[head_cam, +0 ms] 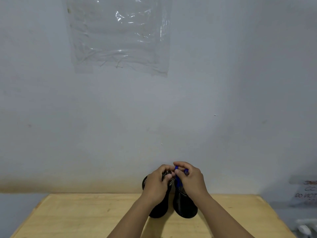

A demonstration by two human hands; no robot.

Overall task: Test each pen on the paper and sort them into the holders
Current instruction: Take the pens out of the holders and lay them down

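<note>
Wooden table (77, 213) carries two black pen holders (184, 206) side by side near its far edge, centre. Left hand (157, 184) closed around dark pens (166, 174) above left holder; right hand (189, 179) pinching blue pens (178, 181) over right holder.

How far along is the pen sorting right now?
Nothing can be judged finished. Both hands are over the two black holders on the table: the right hand grips blue pens, the left hand closes on something dark. No test paper shows, so testing looks still ahead.
</note>
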